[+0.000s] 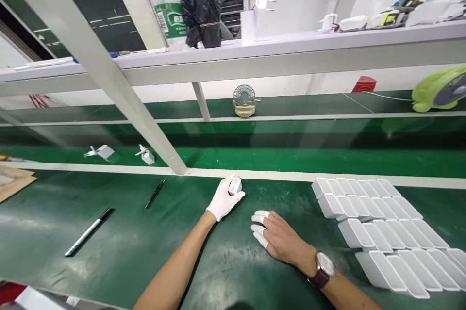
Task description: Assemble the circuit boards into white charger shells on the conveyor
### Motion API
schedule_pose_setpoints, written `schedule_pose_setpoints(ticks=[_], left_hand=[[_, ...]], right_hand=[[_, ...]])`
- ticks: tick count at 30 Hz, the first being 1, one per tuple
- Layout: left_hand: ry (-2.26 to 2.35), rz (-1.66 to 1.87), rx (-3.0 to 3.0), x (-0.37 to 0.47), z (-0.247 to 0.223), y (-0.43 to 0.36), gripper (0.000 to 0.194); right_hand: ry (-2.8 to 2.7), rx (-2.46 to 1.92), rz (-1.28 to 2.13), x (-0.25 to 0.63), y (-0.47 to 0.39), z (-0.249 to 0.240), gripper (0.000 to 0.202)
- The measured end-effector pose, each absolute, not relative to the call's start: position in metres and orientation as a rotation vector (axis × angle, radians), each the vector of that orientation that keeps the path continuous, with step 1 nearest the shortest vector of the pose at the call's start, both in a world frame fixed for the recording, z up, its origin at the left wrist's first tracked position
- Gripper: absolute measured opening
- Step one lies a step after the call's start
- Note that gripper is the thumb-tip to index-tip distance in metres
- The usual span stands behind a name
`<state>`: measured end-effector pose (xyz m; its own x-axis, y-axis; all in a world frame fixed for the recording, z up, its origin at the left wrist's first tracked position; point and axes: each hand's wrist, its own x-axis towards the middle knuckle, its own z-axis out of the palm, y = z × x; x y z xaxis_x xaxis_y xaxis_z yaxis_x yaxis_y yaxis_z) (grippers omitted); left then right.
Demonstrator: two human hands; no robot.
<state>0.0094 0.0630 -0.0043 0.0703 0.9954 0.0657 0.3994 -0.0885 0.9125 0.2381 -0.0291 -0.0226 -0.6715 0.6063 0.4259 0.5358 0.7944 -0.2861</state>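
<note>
My left hand [223, 200], in a white glove, has its thumb and fingers closed around a small white plastic box [235, 186] near the back edge of the green work surface. The box's open top faces me. My right hand [278, 236] lies palm down on the surface to the right, fingers stretched out, with white finger cots on several of them and nothing visible beneath. Further right stand rows of white open-topped plastic casings [386, 235], apart from my right hand.
A black pen [155, 193] and a silver marker-like stick [89, 232] lie at left. Two white plug-like pieces [146, 155] sit on the green belt beyond the pale rail [276, 175]. A slanted metal post [127, 101] rises left of centre to a shelf [291, 57].
</note>
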Motion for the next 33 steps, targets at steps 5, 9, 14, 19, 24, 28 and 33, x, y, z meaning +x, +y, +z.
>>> schedule_pose_setpoints(ticks=[5,9,14,19,24,28,33], left_hand=[[1.291,1.22,1.158,0.005,-0.011,0.066,0.054],[1.277,1.338,1.055,-0.007,-0.017,0.072,0.058],[1.266,1.379,1.013,-0.018,-0.018,0.074,0.062],[1.294,1.324,1.115,-0.013,-0.011,0.065,0.054],[1.37,1.254,1.273,0.0,-0.007,0.058,0.048],[1.442,1.189,1.437,0.001,-0.001,0.053,0.057],[1.446,0.915,1.804,-0.014,0.017,0.05,0.079]], right_hand=[[-2.596,-0.663,0.372,0.216,-0.051,-0.005,0.038],[-2.768,-0.392,0.457,0.202,-0.041,0.0,0.055],[-2.451,-1.033,0.153,0.217,0.039,-0.011,0.042],[-2.38,-1.114,0.079,0.217,0.044,-0.013,0.044],[-2.591,-0.903,0.071,0.22,0.02,-0.021,0.044],[-2.362,-1.267,-0.049,0.251,0.031,-0.025,0.036],[-2.415,-1.099,0.012,0.266,0.01,-0.021,0.031]])
